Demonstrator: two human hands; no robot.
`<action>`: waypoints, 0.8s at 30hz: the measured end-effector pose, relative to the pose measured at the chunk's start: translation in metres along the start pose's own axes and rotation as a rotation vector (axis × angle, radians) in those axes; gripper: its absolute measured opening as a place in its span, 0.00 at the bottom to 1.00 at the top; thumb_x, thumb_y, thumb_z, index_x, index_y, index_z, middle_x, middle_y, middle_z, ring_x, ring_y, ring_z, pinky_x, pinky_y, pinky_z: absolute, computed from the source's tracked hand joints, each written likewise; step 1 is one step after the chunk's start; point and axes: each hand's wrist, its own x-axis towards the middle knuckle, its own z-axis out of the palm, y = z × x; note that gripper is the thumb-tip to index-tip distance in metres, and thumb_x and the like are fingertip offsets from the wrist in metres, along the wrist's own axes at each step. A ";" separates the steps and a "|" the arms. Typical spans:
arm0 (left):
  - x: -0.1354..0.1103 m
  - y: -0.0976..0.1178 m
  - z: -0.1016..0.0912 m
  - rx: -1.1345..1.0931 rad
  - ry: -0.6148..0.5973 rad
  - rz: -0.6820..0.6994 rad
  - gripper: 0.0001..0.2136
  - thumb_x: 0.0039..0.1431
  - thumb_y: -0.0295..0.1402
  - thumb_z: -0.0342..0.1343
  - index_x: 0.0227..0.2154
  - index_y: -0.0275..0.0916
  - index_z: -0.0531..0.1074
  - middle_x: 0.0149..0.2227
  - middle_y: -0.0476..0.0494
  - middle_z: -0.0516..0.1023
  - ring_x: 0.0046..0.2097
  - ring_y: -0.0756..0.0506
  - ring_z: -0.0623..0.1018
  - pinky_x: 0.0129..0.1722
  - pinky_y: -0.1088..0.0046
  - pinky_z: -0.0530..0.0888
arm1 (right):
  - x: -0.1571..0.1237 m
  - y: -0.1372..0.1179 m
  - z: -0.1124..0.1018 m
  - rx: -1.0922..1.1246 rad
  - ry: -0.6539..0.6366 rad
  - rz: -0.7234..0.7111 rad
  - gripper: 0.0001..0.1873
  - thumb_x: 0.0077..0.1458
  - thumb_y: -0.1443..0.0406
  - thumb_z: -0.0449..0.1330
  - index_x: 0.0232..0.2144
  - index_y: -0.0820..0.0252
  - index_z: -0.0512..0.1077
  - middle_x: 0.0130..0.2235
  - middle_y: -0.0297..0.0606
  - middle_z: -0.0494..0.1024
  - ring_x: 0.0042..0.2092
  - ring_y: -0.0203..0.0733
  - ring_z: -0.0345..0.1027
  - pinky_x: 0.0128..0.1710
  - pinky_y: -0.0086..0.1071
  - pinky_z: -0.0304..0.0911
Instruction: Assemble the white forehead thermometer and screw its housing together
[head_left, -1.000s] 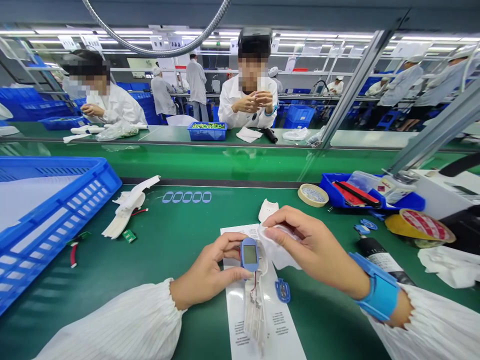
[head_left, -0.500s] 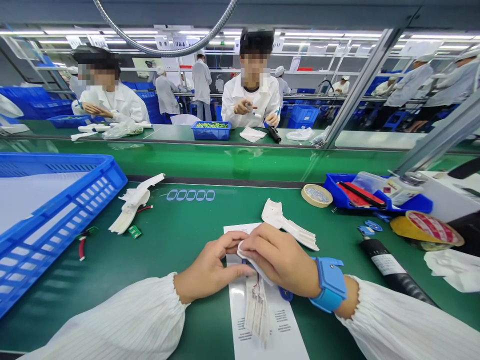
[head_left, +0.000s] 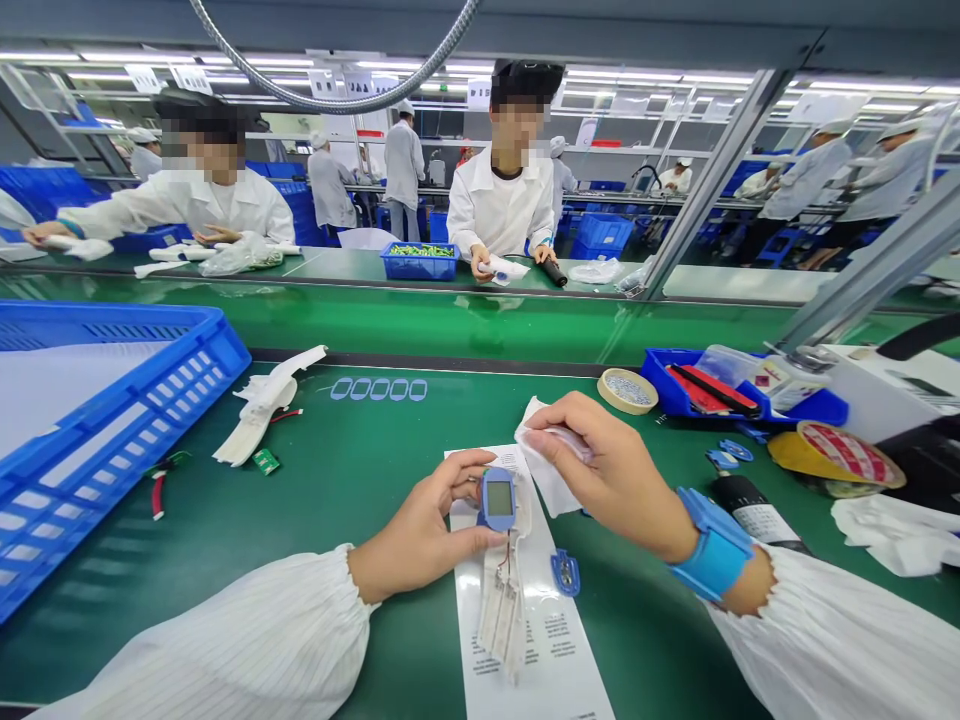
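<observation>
My left hand [head_left: 416, 515] pinches a small blue-framed display [head_left: 499, 498] between thumb and fingers, its grey screen facing up. The display sits at the upper end of a white plastic shell half [head_left: 501, 615], with thin wires running down into it. Under the shell lies a printed white sheet [head_left: 559, 650]. Up and to the right, my right hand [head_left: 619, 475] is closed on a white cloth [head_left: 553, 482], held apart from the display. Hand and cloth largely cover the other white shell piece behind them. A small blue plastic part [head_left: 565, 573] lies at the sheet's right edge.
A blue crate [head_left: 112, 430] fills the left side. Nearby lie white shell parts [head_left: 259, 410], a green circuit board [head_left: 266, 461] and several blue frames [head_left: 379, 389]. Rightward are a screw dish [head_left: 628, 390], blue bin [head_left: 750, 395], tape roll [head_left: 836, 458] and black screwdriver [head_left: 757, 515]. Co-workers sit opposite.
My right hand has lifted the white cloth off the display and moved right and up with it, uncovering the screen. My left hand stays on the display.
</observation>
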 end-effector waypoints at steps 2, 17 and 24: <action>0.000 0.000 0.000 -0.010 -0.005 -0.001 0.27 0.47 0.31 0.64 0.49 0.45 0.60 0.48 0.45 0.70 0.49 0.48 0.70 0.52 0.67 0.67 | -0.003 -0.007 -0.004 0.095 -0.034 0.067 0.03 0.58 0.66 0.55 0.33 0.58 0.69 0.32 0.34 0.71 0.35 0.36 0.65 0.35 0.31 0.62; 0.000 0.003 -0.002 -0.074 -0.035 0.001 0.24 0.47 0.29 0.64 0.47 0.42 0.63 0.45 0.45 0.73 0.48 0.48 0.72 0.53 0.68 0.68 | 0.004 0.002 0.018 -0.389 -0.113 -0.266 0.09 0.60 0.68 0.50 0.31 0.62 0.70 0.31 0.38 0.71 0.32 0.39 0.62 0.24 0.30 0.55; -0.002 0.008 -0.004 -0.064 -0.027 -0.030 0.23 0.46 0.29 0.64 0.46 0.43 0.63 0.46 0.46 0.72 0.48 0.49 0.72 0.53 0.68 0.68 | 0.007 0.019 -0.047 -0.263 -0.055 -0.035 0.09 0.60 0.60 0.52 0.33 0.57 0.69 0.34 0.38 0.73 0.36 0.40 0.66 0.36 0.35 0.62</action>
